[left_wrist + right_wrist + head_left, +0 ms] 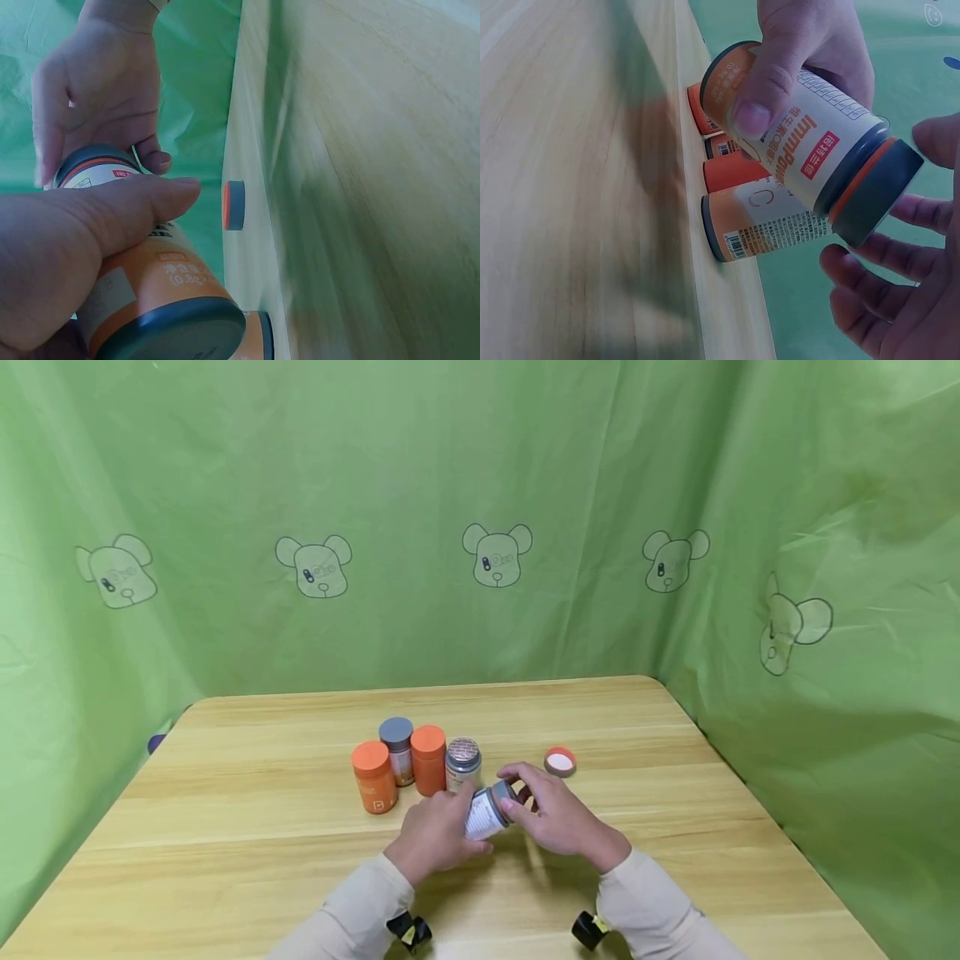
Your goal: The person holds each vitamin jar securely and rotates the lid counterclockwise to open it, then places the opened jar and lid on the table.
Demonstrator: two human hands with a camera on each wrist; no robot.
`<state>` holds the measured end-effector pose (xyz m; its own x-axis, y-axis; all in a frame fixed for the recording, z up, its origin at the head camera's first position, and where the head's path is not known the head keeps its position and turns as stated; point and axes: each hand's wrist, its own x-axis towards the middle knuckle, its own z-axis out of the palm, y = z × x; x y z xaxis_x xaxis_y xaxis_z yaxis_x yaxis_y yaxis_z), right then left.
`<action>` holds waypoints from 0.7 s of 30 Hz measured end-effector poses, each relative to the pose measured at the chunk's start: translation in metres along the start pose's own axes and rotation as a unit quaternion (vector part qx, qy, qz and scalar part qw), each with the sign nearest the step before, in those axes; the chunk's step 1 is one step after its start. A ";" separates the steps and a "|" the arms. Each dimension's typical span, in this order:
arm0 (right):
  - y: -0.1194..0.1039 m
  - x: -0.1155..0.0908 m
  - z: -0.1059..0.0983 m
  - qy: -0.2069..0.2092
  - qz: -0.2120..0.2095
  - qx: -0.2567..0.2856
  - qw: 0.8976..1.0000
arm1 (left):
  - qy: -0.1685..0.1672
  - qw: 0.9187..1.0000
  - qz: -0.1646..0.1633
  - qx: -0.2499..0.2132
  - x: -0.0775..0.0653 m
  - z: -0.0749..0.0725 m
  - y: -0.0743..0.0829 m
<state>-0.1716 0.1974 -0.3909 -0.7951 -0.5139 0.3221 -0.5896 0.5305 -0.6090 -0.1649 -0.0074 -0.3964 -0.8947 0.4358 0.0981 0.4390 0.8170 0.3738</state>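
A supplement bottle [795, 135] with an orange and white label is held tilted, close over the table. My left hand [438, 831] grips its body, the thumb [146, 210] lying across the label. Its dark grey cap [881, 191] points toward my right hand [558, 814], and an orange ring shows beneath the cap. Thumb and fingers of my right hand bend around the cap, fingertips right at its edge. Just behind stands a bottle with a brick-patterned top [463, 752]. A loose cap [560, 762] lies beyond my right hand, its white inside facing up.
Left of the patterned-top bottle are an orange jar [428, 764], a grey-lidded bottle [397, 747] and another orange jar [375, 781], standing close together. The wooden table [225, 827] is bordered by a green curtain [420, 635] with bear drawings.
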 end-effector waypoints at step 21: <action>0.000 0.001 0.000 0.001 -0.003 -0.006 1.000 | 0.005 1.000 0.003 -0.006 0.000 0.001 -0.001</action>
<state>-0.1723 0.1973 -0.3905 -0.7915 -0.5158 0.3279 -0.5965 0.5349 -0.5984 -0.1650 -0.0082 -0.3975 -0.8929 0.4368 0.1095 0.4433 0.8099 0.3842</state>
